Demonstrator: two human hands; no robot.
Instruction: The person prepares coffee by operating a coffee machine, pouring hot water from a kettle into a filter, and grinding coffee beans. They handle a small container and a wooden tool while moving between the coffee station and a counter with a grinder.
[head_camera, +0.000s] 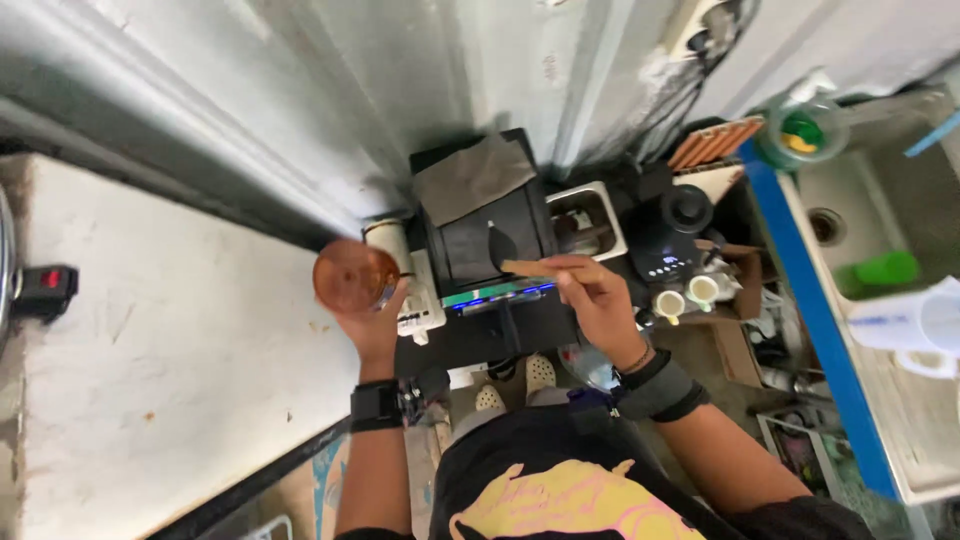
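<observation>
Amber glass jar (355, 275) up in my left hand (375, 322), above edge of white table (170, 370); contents unreadable, fingers hidden behind jar. Left grip closed round jar base, wrist raised, black watch on it. Wooden-handled brush (515, 256) in my right hand (595, 300), pinch grip shut on handle, dark head over black grinder (487, 235); can't tell if bristles touch. Right forearm angled in from lower right, black wristband. Sink (880, 220) at right, cut off by frame.

White counter (150, 350) lies open — black machine (490, 240) crowds the middle.
</observation>
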